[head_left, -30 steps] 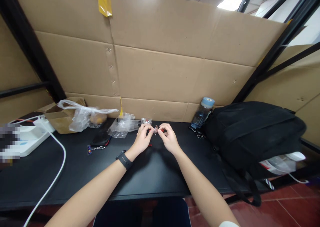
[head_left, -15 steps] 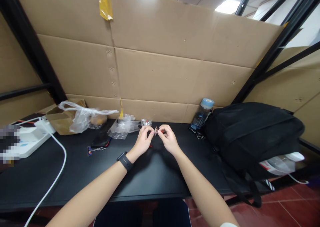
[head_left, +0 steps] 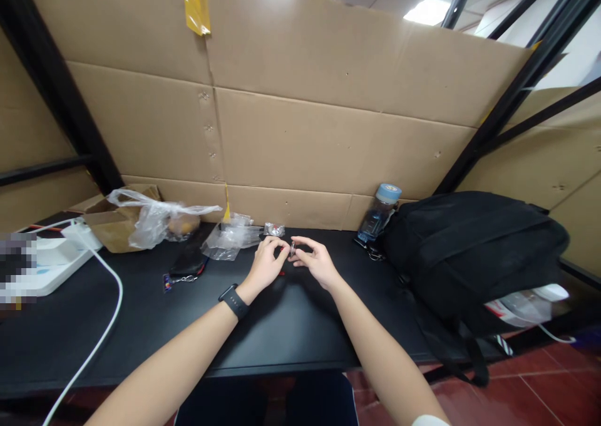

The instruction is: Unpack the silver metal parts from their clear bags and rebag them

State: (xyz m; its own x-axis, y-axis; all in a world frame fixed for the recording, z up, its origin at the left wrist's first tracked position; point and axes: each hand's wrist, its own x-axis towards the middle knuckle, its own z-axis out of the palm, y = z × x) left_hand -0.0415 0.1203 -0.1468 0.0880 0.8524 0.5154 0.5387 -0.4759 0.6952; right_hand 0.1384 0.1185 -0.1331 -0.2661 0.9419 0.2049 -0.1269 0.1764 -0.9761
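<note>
From my station I see a blk worktop [head_left: 286, 344]. Far L, wht power strip [head_left: 51, 277] w/ cable [head_left: 116, 307] trailing over front edge; then cardbd box [head_left: 113, 235], knotted plastic bag [head_left: 149, 227] against it, dk pouch [head_left: 184, 267], clear plastic pkg. [head_left: 229, 243] & sm. silvery packet [head_left: 274, 229] at back. Mid, sm. red item [head_left: 282, 274]. R, I've got blue-lid btl [head_left: 374, 218] beside blk backpack [head_left: 474, 257].

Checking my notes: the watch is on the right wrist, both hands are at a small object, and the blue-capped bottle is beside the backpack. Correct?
No: the head view shows the watch on the left wrist. The rest holds: the left hand and right hand are at a small object, and the blue-capped bottle is beside the backpack.
</note>
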